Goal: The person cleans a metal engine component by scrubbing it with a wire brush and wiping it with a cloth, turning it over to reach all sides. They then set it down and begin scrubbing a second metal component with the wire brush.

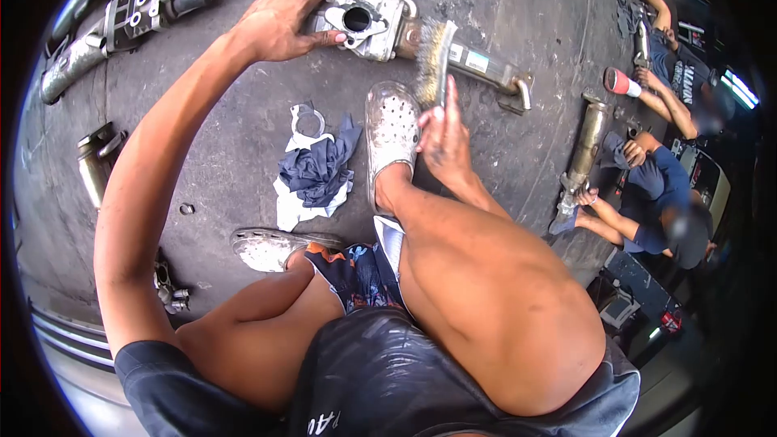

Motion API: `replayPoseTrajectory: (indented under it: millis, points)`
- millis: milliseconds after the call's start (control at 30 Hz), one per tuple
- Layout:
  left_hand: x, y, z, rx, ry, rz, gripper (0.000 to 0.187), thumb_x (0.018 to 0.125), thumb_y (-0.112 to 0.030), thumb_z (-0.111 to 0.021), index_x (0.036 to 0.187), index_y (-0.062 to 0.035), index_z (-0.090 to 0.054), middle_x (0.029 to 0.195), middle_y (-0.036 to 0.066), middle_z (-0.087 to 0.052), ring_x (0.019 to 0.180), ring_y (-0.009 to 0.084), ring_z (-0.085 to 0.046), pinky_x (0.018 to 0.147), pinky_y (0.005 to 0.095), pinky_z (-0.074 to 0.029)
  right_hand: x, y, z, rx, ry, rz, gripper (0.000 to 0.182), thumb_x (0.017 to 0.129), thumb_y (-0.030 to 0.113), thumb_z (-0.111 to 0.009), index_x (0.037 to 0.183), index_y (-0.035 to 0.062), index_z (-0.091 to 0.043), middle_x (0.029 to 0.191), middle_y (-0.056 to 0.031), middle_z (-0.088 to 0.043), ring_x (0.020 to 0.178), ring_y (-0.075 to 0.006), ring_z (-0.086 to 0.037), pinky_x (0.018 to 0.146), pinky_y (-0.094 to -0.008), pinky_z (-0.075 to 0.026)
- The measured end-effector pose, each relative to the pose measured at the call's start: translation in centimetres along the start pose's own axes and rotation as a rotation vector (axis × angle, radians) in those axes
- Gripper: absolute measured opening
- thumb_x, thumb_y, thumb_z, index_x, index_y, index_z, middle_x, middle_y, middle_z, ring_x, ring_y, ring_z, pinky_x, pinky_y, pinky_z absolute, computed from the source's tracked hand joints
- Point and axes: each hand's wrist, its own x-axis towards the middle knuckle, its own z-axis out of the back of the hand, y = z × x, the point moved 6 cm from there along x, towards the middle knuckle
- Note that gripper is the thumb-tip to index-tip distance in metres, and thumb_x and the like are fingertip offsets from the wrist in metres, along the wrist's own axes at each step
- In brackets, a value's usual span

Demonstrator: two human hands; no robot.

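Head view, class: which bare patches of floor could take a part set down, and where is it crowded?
Bare floor lies between the left forearm and the rag pile, and again right of the metal housing, toward the pipe that another person works on. It is crowded where the left hand steadies the housing and the right hand holds the wire brush.

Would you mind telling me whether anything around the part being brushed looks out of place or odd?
Nothing stands out. The left hand steadies the metal part on the floor, the right hand holds a wire brush against it, and a crumpled rag lies nearby.
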Motion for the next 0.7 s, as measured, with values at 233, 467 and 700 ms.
replayPoseTrajectory:
  millis: [233, 467, 700]
  points:
    - [0.0, 0.1, -0.1, 0.025, 0.023, 0.010, 0.083, 0.087, -0.064, -0.069, 0.138, 0.0007, -0.059, 0.145, 0.021, -0.053, 0.139, 0.0375, -0.044, 0.117, 0.0474, -0.039, 6.8, 3.4, -1.4, -0.310, -0.208, 0.259, 0.079, 0.097, -0.002, -0.048, 0.160, -0.0080, 0.000, 0.091, -0.0267, -0.063, 0.071, -0.0357, -0.061, 0.072, -0.0471, -0.055]
    - [-0.1, 0.0, -0.3, 0.072, 0.025, 0.049, 0.085, 0.087, -0.068, -0.067, 0.138, -0.0001, -0.058, 0.145, 0.021, -0.053, 0.140, 0.0357, -0.044, 0.118, 0.0461, -0.039, 5.5, 2.3, 0.0, -0.160, -0.243, 0.163, 0.070, 0.104, 0.010, -0.047, 0.162, -0.0026, -0.010, 0.077, -0.0098, -0.061, 0.060, -0.0193, -0.061, 0.055, -0.0335, -0.057]
    - [0.1, -0.4, 0.1, 0.032, 0.046, 0.000, 0.090, 0.084, -0.071, -0.068, 0.139, -0.0006, -0.058, 0.143, 0.021, -0.054, 0.139, 0.0387, -0.045, 0.117, 0.0480, -0.039, 7.7, 1.6, 1.7, 0.010, -0.210, -0.053, 0.071, 0.106, 0.014, -0.046, 0.164, 0.0074, -0.005, 0.077, -0.0060, -0.061, 0.051, -0.0125, -0.060, 0.042, -0.0277, -0.053]
